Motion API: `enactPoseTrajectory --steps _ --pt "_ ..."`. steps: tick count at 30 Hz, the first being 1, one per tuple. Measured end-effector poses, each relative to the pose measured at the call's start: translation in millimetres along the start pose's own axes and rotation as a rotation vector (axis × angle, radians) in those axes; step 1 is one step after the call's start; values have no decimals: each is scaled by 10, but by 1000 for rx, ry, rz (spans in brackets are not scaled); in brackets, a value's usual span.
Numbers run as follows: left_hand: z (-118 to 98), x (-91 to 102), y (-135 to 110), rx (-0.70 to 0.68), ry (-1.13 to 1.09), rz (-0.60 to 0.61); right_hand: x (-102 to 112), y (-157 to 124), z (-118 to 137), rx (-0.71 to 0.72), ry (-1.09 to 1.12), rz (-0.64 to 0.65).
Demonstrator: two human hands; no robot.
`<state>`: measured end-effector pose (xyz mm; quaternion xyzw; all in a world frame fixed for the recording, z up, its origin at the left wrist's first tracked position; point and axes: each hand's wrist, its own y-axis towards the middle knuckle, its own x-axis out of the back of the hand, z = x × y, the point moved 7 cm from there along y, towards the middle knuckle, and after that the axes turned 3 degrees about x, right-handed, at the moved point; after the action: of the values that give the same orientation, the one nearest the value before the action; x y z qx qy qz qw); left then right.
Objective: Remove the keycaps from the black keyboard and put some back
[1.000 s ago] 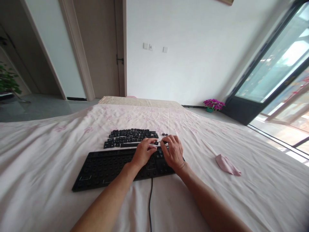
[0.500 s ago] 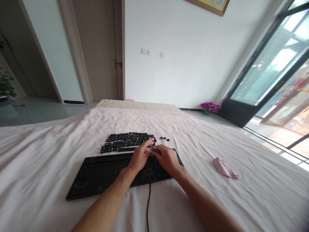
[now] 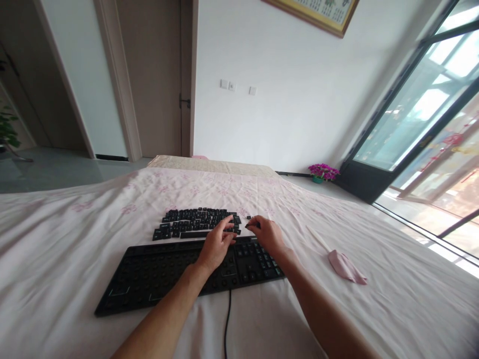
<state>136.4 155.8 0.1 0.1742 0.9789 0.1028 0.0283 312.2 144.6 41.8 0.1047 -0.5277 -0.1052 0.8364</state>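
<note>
A black keyboard (image 3: 138, 279) lies across the cloth, its left part bare of keycaps, its number pad (image 3: 258, 262) still capped. Over its upper middle my left hand (image 3: 216, 248) has thumb and fingers curled towards each other; whatever is between them is hidden. To its right, my right hand (image 3: 268, 233) pinches a small black keycap (image 3: 247, 226) just beyond the keyboard's back edge. Rows of loose black keycaps (image 3: 194, 219) lie behind the keyboard, with a long space bar (image 3: 192, 235) nearest it. One single keycap (image 3: 249, 217) sits apart, by my right fingertips.
A pale, flower-patterned cloth (image 3: 112, 219) with creases covers the surface. A folded pink cloth (image 3: 347, 268) lies at the right. The keyboard's black cable (image 3: 227, 319) runs towards me. Beyond are a wall, a door and pink flowers (image 3: 324, 172) in a pot.
My hands have come apart; the right moved right and away, to the loose keycaps. A thin wire tool seen between the hands is out of sight now. The view tilted up slightly.
</note>
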Motion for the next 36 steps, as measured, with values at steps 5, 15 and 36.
enactPoseTrajectory --steps 5,15,36 --pt "27 -13 5 -44 70 10 -37 341 -333 -94 -125 48" --pt "86 4 24 -93 107 4 -267 522 -425 -66 -273 119" --pt "21 -42 2 -112 214 55 -107 421 -848 -24 -183 63"
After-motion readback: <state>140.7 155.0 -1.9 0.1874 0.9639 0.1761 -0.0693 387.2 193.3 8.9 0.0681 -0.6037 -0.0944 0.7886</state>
